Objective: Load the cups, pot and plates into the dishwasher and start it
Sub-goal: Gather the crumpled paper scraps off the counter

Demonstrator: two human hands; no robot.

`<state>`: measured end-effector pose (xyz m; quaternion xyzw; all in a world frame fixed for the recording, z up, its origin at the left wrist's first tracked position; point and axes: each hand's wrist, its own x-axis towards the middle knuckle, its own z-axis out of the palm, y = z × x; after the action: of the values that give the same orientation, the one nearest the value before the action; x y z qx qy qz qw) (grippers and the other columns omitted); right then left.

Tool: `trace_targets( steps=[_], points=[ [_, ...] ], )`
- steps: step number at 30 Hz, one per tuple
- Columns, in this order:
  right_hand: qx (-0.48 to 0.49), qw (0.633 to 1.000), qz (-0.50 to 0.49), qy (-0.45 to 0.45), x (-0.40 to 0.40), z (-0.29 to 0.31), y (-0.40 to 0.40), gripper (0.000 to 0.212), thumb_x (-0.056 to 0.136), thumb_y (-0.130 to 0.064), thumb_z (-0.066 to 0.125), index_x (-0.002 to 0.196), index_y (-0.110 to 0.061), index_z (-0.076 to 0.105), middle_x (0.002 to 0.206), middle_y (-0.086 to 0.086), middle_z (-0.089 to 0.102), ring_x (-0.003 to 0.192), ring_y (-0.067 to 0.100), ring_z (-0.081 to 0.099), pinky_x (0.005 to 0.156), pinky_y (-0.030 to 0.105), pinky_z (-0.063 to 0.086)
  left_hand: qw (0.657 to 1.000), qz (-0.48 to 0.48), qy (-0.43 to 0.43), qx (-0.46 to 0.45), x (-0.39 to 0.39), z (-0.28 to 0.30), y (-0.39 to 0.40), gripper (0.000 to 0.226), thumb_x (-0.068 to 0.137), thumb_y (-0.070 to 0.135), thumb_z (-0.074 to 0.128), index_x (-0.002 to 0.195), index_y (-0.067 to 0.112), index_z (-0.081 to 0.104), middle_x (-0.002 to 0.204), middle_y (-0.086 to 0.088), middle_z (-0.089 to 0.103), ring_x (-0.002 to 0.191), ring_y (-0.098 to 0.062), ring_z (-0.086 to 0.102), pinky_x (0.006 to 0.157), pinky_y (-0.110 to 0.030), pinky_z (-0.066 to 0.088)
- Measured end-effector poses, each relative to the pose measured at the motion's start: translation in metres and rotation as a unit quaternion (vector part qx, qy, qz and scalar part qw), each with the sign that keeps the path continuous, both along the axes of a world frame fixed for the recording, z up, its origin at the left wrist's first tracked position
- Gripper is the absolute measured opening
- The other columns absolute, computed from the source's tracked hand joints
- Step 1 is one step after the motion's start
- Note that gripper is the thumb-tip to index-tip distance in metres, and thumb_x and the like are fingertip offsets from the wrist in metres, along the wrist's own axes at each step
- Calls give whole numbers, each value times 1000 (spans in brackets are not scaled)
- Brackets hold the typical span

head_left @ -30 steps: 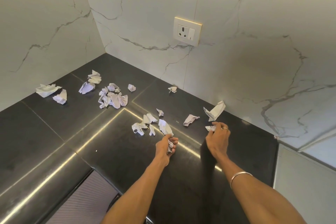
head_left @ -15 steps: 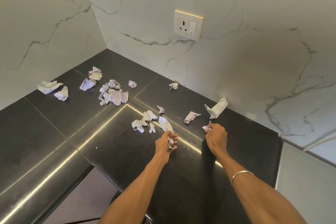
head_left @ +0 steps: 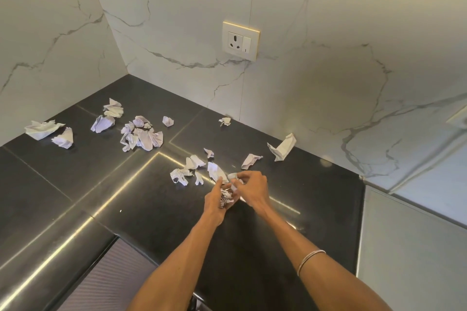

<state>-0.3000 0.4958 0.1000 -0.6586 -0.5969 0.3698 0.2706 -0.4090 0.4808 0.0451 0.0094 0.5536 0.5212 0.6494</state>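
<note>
Fingers of both hands clamp crumpled white paper scraps (head_left: 225,197) beside the black stone counter's (head_left: 75,179) seam; dishwasher loading looks unstarted, no dishes visible.

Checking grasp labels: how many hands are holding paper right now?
2. The left hand grips a crumpled paper wad above the dark countertop; the right hand pinches a small paper scrap right beside it.

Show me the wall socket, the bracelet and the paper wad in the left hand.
wall socket (head_left: 240,40): head view, middle of its plate.
bracelet (head_left: 310,257): head view, band across the right wrist.
paper wad (head_left: 225,197): head view, crumpled middle.
</note>
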Motion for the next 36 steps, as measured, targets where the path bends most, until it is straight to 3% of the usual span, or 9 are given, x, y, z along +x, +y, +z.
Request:
trace_targets(
  steps=[5, 13, 18, 23, 26, 28, 31, 33, 36],
  points=[
    [-83, 992, 82, -46, -14, -6, -9, 16, 78, -19, 78, 94, -20, 80, 91, -6, 76, 75, 3, 66, 60, 15, 46, 1000, -3, -4, 0, -6, -6, -7, 39, 89, 42, 69, 97, 4, 73, 96, -19, 75, 90, -34, 73, 88, -54, 57],
    [-19, 985, 73, -158, -22, -11, -14, 13, 79, -13, 64, 82, -15, 77, 78, 3, 72, 74, 18, 67, 66, 36, 57, 999, -23, 26, 11, 0, 0, -14, 24, 78, 22, 82, 92, 4, 77, 96, -18, 75, 95, -32, 71, 73, -44, 60],
    [21, 982, 89, -168, -25, -6, -13, 23, 89, -27, 63, 107, -20, 52, 93, 1, 69, 85, 20, 65, 72, 32, 50, 1000, 7, 12, -11, -4, 1, -8, 13, 83, 14, 76, 87, 2, 74, 90, -19, 72, 81, -26, 69, 55, -32, 55],
    [71, 968, 126, -204, -9, 7, 3, 30, 92, -25, 58, 122, -24, 61, 106, 0, 73, 100, 24, 67, 85, 37, 51, 999, 37, 1, -8, -1, 4, -2, 14, 85, 10, 74, 92, -2, 71, 87, -18, 73, 80, -27, 71, 54, -30, 59],
    [118, 978, 58, -164, -3, 4, 23, 21, 88, -34, 61, 107, -31, 68, 98, -9, 74, 90, 15, 70, 83, 37, 56, 999, 37, -15, -11, -2, 1, -1, 19, 82, 13, 78, 92, -2, 72, 85, -16, 72, 76, -25, 70, 57, -31, 58],
    [115, 981, 46, -150, 1, -1, 38, 23, 89, -18, 60, 110, -25, 67, 108, -2, 70, 97, 19, 67, 84, 40, 56, 1000, 23, -16, -7, -5, -1, -2, 21, 79, 16, 81, 90, 0, 72, 79, -13, 69, 65, -21, 64, 53, -29, 53],
    [72, 973, 83, -201, 7, -12, 59, 52, 81, 3, 64, 126, -20, 60, 137, 10, 50, 127, 30, 46, 95, 44, 50, 1000, -7, -14, 0, -9, -4, -4, 30, 70, 21, 88, 91, 4, 74, 81, -10, 68, 68, -19, 61, 61, -30, 52],
    [39, 969, 99, -221, 11, -24, 68, 60, 80, 2, 69, 134, -19, 55, 148, 13, 39, 139, 34, 35, 104, 46, 43, 999, -29, -29, 7, -11, -3, -5, 42, 62, 24, 92, 96, 7, 74, 86, -9, 68, 72, -18, 61, 67, -31, 52],
    [26, 964, 124, -233, 13, -39, 70, 51, 85, -2, 65, 134, -11, 56, 144, 15, 43, 130, 34, 44, 103, 41, 43, 998, -18, -65, 9, -16, -4, -5, 40, 65, 24, 90, 97, 6, 74, 87, -9, 68, 71, -17, 59, 66, -30, 53]
  ],
)
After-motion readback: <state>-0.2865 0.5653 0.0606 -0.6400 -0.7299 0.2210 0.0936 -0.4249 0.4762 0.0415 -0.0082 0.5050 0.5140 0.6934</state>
